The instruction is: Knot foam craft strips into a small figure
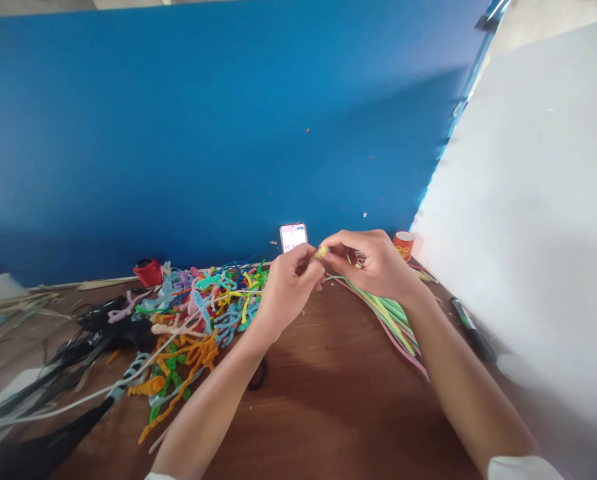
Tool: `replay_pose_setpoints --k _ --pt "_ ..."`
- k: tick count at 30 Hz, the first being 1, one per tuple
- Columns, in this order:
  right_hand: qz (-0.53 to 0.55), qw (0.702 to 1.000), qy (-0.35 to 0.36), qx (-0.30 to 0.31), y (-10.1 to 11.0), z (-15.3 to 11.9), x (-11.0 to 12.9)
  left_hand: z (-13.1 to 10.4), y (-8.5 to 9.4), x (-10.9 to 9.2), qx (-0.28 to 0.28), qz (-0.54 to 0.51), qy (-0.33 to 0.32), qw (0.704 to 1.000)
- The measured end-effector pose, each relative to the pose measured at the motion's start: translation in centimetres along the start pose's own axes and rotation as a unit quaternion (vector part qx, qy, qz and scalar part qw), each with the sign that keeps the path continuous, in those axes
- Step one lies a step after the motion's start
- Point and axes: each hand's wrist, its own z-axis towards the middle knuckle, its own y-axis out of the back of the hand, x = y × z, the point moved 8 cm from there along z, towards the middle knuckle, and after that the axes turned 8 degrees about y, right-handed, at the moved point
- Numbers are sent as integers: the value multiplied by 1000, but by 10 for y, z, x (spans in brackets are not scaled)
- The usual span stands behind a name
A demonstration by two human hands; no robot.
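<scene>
Up in front of me, over the brown table, my left hand pinches a small pale-yellow pipe cleaner between thumb and fingers. From the other side, the thumb and fingertips of my right hand close on the same piece. It looks curled or twisted into a short lump; much of it is hidden by my fingers. Under and beside my right hand lies a bundle of straight pipe cleaners in green, yellow and pink. Left of my left hand spreads a heap of bent, coloured pipe cleaners.
A lit phone leans against the blue partition. At the back stand a red cup and a red container. A marker lies by the white wall. Black cables and a white cord cross the left side.
</scene>
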Motion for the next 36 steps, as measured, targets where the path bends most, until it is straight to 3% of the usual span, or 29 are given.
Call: replay_pose_setpoints --k 3,10,18,21,36 --pt "-1 1000 -4 -3 0 0 -1 0 1 0 -2 23 -13 1000" --pt "-4 999 -20 -26 7 -1 -5 -3 -6 -1 63 31 -30 997" --pt "-5 997 -47 -56 12 -3 -9 -3 8 -11 -8 208 -83 975" --pt "-3 995 -66 -71 15 -4 -11 -2 9 -12 13 252 -80 964" --pt "124 985 -117 -22 3 -6 -16 -8 -12 0 121 70 -24 990"
